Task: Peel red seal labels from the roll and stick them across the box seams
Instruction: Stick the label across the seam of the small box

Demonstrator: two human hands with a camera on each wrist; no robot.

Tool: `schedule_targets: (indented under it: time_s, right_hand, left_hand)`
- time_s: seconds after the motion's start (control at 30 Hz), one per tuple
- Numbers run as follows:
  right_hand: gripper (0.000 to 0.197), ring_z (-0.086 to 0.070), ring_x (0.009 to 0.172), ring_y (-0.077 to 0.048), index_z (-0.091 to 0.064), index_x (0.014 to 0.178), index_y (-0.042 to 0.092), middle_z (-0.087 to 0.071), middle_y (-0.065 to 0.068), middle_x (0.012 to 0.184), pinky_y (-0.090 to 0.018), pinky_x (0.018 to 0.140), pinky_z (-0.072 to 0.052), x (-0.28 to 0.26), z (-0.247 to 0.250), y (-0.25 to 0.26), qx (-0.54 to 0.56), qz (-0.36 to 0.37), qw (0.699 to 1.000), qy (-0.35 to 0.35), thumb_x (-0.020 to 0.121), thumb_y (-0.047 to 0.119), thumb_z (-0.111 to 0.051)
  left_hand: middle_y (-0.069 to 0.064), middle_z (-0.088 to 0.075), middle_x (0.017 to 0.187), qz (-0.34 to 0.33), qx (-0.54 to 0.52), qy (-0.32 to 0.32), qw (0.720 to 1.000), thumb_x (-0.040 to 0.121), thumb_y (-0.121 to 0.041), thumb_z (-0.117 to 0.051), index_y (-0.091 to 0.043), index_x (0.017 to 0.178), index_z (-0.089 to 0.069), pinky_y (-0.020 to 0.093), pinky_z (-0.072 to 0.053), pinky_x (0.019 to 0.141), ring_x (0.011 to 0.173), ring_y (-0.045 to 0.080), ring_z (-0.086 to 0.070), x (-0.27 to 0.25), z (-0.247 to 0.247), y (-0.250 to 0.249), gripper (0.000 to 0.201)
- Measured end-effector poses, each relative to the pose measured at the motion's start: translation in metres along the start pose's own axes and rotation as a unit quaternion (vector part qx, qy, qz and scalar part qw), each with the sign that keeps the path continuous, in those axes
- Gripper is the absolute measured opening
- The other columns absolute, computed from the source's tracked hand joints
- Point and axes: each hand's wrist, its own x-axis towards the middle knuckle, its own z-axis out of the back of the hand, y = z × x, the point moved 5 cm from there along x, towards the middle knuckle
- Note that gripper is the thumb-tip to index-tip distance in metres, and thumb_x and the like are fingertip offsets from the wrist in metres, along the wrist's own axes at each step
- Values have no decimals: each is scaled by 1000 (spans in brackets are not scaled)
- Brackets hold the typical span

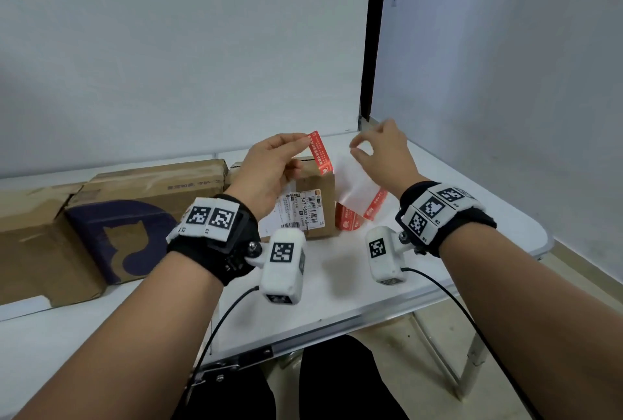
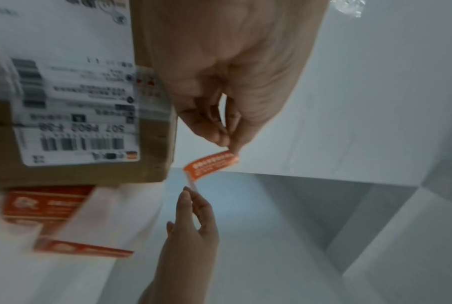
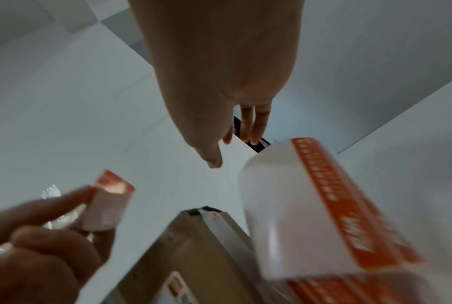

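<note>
White counter [image 1: 438, 217], plain walls. Left hand [image 1: 269, 170] pinches a peeled red seal label [image 1: 320, 152] up mid-frame, probably lining it up for the small box [image 1: 317, 190] just below. Right hand [image 1: 384, 153] hovers loose, fingers holding nothing. Label roll [image 1: 357, 204] lies right of the box.

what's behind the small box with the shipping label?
Behind the small box only the white table and wall show; the left hand with its red label covers the box's top-left, so anything behind there is hidden. The label roll lies beside it.
</note>
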Motion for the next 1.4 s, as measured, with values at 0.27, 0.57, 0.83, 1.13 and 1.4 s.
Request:
schedule_targets:
  time_s: [0.27, 0.57, 0.83, 1.13, 1.4]
  right_hand:
    - [14, -65, 71, -7, -72, 91, 12, -71, 2, 80, -19, 64, -52, 5, 11, 56, 320, 39, 942, 90, 89, 23, -63]
    - [10, -63, 67, -6, -72, 87, 9, -72, -3, 80, -18, 61, -51, 10, 1, 69, 341, 37, 933, 112, 86, 18, -67]
    - [10, -58, 64, -8, -70, 81, 7, -66, -2, 74, -17, 60, -49, 20, -15, 57, 366, -51, 922, 114, 87, 11, -63]
    - [10, -56, 63, -9, -66, 91, 4, -63, -2, 76, -18, 62, -47, 24, -36, 62, 510, -141, 839, 128, 91, 13, -61]
    - [11, -58, 68, -10, -68, 89, 7, -66, -1, 78, -20, 64, -48, 27, -52, 75, 478, -116, 858, 150, 89, 18, -64]
  left_hand:
    - [-2, -63, 82, 37, 75, -42, 996, 85, -16, -69, -9, 97, -71, 17, -44, 48, 57, 8, -50, 9, 9, -21, 14]
    - [-2, -67, 84, 37, 156, -40, 986, 85, -20, -70, -11, 94, -74, 19, -46, 56, 65, 10, -52, 17, 19, -36, 13]
    - [1, -73, 105, -132, 374, -102, 912, 90, -22, -61, -14, 115, -70, 29, -52, 93, 94, 13, -68, 17, 39, -54, 27]
    - [5, -63, 130, -108, 709, 79, 693, 100, -32, -41, -19, 130, -59, 31, -42, 94, 118, 26, -56, 7, 43, -19, 37]
    - [2, -68, 102, -141, 744, 116, 643, 100, -37, -37, -14, 105, -64, 31, -43, 71, 88, 21, -60, -2, 44, -9, 36]
